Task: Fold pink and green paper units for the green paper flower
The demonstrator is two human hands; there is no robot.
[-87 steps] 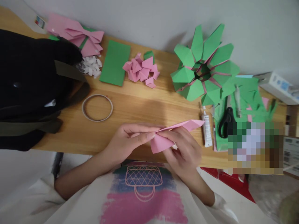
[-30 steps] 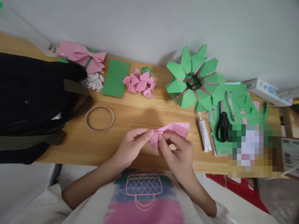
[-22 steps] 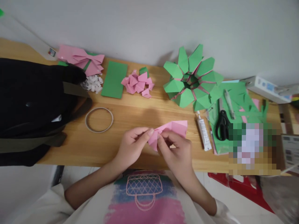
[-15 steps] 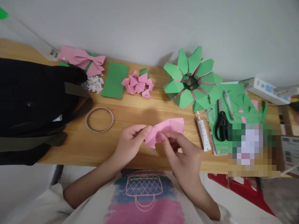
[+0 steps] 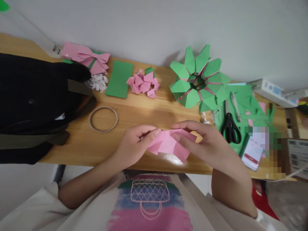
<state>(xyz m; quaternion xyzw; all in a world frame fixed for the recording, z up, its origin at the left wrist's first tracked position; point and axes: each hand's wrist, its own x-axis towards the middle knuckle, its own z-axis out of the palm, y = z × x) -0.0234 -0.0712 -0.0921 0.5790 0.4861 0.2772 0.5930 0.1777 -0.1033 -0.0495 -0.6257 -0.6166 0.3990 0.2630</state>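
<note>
Your left hand (image 5: 136, 146) pinches the pink paper (image 5: 169, 142) at its left end, thumb on top; your right hand (image 5: 202, 141) grips its right part between thumb and fingers. Paper creased, held near the table's front edge. Beyond the grip: small pink folded pieces (image 5: 144, 82). Left of it: tape ring (image 5: 103, 119). Right of it: black-handled scissors (image 5: 230, 130). Beyond, to the right: green folded-paper ring (image 5: 191, 98).

Wall (image 5: 144, 25): and it's plain pale grey, sweeping right across the top
Table (image 5: 134, 112): light wood, grain running lengthwise, back edge up along that wall
Floor (image 5: 74, 173): pale, just peeking out below the front edge
Light: soft overall, with a bright glare on the wood near the front
</note>
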